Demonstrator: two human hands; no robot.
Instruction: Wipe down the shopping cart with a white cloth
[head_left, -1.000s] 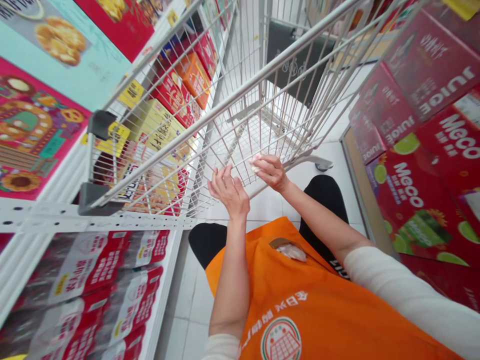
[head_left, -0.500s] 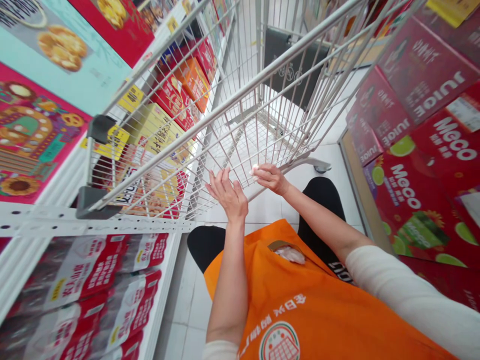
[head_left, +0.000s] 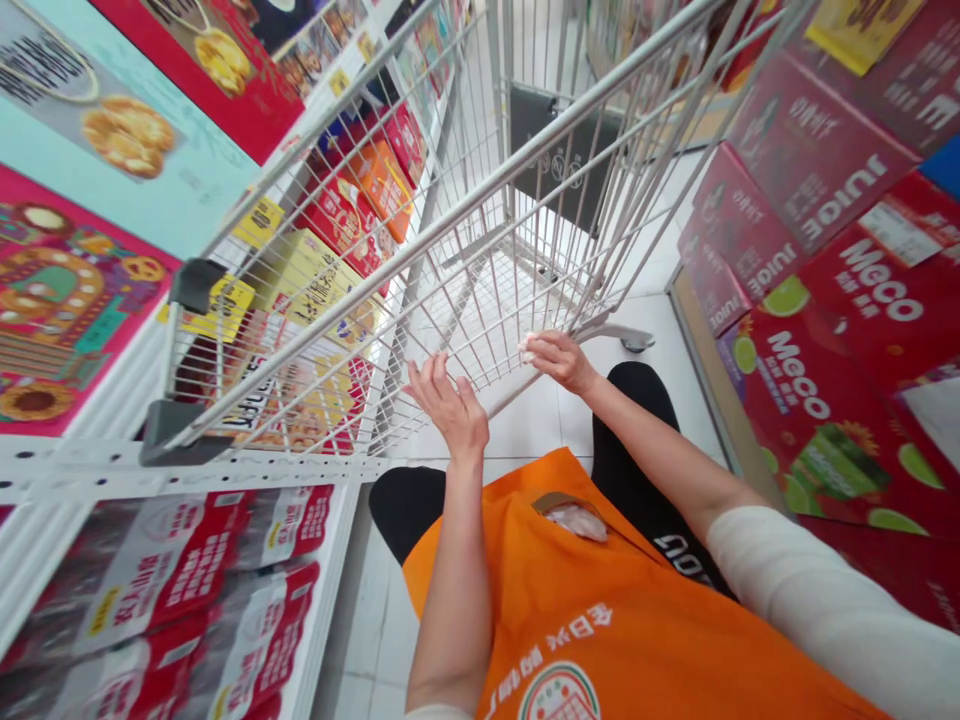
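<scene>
My left hand (head_left: pixel 450 405) is at the near lower side of a wire shopping cart (head_left: pixel 405 270), its fingers apart and at the mesh; whether they touch the wires is hard to tell. To its right, my right hand (head_left: pixel 559 360) pinches a small white wad (head_left: pixel 527 347) close to the cart's lower wires. The wad looks like tissue or cloth, mostly covered by the fingers. A dark grey panel (head_left: pixel 562 160) hangs inside the cart's far end. Below my hands lies my orange apron (head_left: pixel 592 600), with a crumpled clear item (head_left: pixel 577 520) in its pocket.
Shelving with boxed snacks (head_left: pixel 345 220) stands on the left, above packs of red-labelled bottles (head_left: pixel 165 560). Stacked red drink cartons (head_left: pixel 825 370) rise on the right. A cart wheel (head_left: pixel 637 343) rests on the white tiled floor (head_left: pixel 360 620) ahead of my right knee.
My right hand has shifted slightly right along the cart with the white wad, widening the gap between my hands. My left hand sits slightly lower and further left. The whole view has shifted a little.
</scene>
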